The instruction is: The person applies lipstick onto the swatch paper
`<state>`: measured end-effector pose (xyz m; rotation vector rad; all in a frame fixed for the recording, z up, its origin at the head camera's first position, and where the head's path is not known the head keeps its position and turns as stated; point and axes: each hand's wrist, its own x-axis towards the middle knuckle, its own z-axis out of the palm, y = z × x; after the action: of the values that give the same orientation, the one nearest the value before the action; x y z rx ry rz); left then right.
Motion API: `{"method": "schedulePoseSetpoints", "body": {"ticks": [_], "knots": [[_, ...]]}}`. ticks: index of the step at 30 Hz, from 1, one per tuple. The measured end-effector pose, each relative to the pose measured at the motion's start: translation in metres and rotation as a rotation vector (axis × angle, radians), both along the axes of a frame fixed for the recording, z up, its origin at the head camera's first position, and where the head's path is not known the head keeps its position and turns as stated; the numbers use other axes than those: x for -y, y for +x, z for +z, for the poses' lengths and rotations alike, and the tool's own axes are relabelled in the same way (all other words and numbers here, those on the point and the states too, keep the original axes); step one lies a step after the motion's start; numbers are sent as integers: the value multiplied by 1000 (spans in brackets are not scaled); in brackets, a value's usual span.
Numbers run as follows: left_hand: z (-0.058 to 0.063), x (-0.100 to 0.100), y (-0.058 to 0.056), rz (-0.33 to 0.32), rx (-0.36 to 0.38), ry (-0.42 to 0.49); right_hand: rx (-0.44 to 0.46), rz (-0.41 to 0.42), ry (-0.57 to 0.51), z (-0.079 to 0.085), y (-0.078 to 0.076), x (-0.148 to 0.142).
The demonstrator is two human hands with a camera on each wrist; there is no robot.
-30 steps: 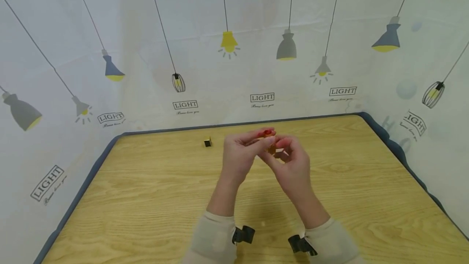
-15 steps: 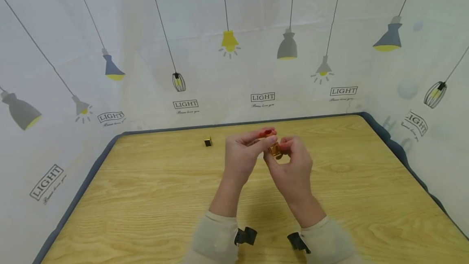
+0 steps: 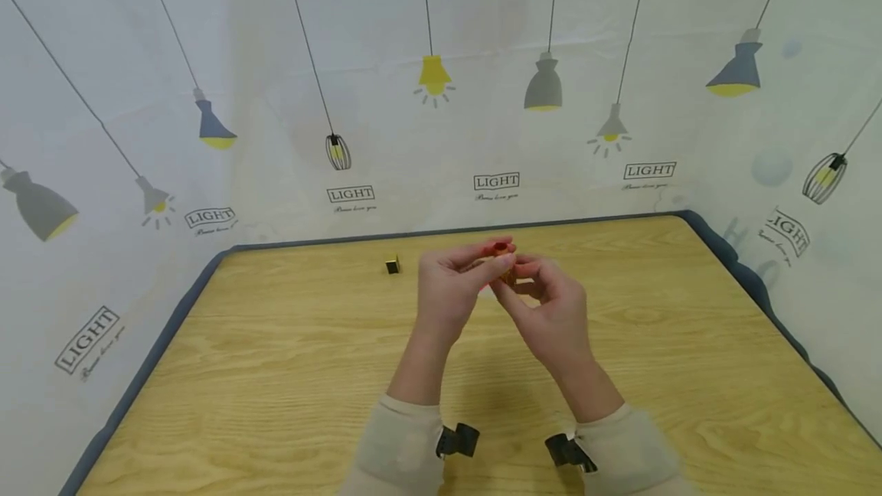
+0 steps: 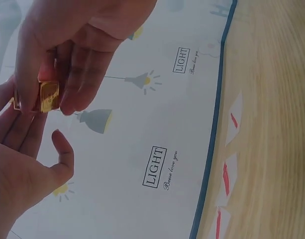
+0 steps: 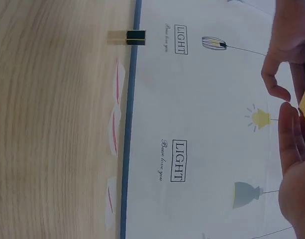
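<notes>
A gold lipstick (image 3: 509, 279) is held up between both hands over the table. Its red end shows at the top in the head view. My left hand (image 3: 451, 289) pinches the upper part between thumb and fingers. Lower down, my right hand (image 3: 551, 308) pinches the gold base with thumb and fingertips. The left wrist view shows the gold base (image 4: 49, 96) among the right fingers; the rest is covered by the hands. On the table to the left stands a small black and gold square cap (image 3: 393, 266), apart from both hands.
Paper strips (image 5: 114, 132) with red strokes lie on the wooden table (image 3: 276, 373), near its far edge in the wrist views. A blue edging (image 3: 331, 240) runs along the table, with a printed wall covering (image 3: 427, 144) behind.
Half a second ago the right fingers were spread lower and more of the gold base showed. Now they are back round it. The left hand keeps its hold; the cap has not moved.
</notes>
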<state>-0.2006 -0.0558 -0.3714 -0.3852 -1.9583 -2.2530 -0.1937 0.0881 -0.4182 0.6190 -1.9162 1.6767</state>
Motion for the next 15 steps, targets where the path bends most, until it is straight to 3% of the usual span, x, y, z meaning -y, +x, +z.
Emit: {"method": "schedulePoseSetpoints", "body": {"ticks": [2, 3, 10, 13, 15], "knots": [[-1, -2, 1, 11, -4, -4, -63, -100, 22, -1, -1, 4], [-1, -3, 1, 14, -1, -9, -61, -112, 10, -2, -1, 6], [-8, 1, -8, 7, 95, -136, 285, -1, -167, 3, 2, 4], [-14, 10, -19, 14, 107, -225, 374, -16, -167, 4, -1, 2], [-20, 21, -32, 61, 100, -299, 409, -24, -172, 3, -4, 0]]}}
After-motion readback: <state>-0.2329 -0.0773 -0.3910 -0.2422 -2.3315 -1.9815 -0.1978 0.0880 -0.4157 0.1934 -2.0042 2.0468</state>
